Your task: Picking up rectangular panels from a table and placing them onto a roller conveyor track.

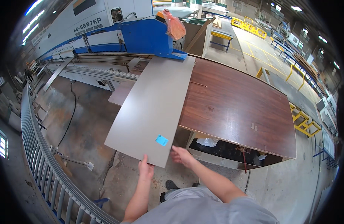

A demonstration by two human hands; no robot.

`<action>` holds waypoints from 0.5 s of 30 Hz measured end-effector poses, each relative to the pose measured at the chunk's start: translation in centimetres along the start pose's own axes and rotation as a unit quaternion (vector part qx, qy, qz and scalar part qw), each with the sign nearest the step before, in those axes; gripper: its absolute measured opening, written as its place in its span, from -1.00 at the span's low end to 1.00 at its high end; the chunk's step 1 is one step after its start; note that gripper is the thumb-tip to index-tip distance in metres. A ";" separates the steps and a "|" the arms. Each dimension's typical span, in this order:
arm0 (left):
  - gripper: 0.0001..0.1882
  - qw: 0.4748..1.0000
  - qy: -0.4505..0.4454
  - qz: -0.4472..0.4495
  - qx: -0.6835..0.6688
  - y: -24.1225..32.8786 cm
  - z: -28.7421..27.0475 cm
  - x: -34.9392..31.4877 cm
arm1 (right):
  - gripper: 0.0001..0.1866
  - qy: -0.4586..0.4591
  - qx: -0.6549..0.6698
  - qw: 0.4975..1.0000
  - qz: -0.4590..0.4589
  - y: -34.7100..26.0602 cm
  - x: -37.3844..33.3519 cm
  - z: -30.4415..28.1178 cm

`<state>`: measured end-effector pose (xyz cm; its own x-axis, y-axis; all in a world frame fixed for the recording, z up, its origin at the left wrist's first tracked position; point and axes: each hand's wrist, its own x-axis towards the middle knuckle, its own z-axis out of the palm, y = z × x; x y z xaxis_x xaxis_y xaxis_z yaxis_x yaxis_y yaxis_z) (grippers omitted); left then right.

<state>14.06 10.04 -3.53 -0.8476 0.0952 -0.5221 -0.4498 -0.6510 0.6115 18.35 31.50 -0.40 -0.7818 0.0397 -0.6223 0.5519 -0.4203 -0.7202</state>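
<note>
A long light-grey panel [149,100] with a blue sticker [161,140] near its front corner lies between me and the machine. Its far end reaches the blue guard [149,39]. My left hand [146,170] grips the near short edge, thumb on top and fingers underneath. At the right long edge, close to the same corner, my right hand [182,156] is closed with curled fingers against the panel. Part of the panel's right side borders a brown wood-grain tabletop [239,108].
The white and blue machine [93,28] runs along the far left, an orange plastic bag [175,27] hanging on it. A curved roller rail [48,160] bends round my left. Below the tabletop, an open shelf [224,151] holds loose items. A black cable [72,108] trails over the floor.
</note>
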 end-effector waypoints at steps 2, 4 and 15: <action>-0.57 0.999 -0.009 -0.039 0.036 -1.0 0.4 -0.8 | -0.51 0.008 0.040 0.998 -0.053 -0.9 3.7 0.6; -0.56 0.997 -0.021 -0.054 0.051 -1.9 1.3 -2.0 | -0.56 0.040 0.083 0.994 -0.054 -1.9 5.9 0.4; -0.41 0.996 -0.029 -0.020 -0.079 8.7 -6.8 2.3 | -0.67 0.013 0.156 0.986 -0.058 5.1 1.6 4.1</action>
<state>10.09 -0.53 -3.43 -0.8468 0.1632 -0.5062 -0.4373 -0.7554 0.4880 18.68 25.68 -3.84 -0.8238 0.1256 -0.5528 0.3410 -0.6692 -0.6602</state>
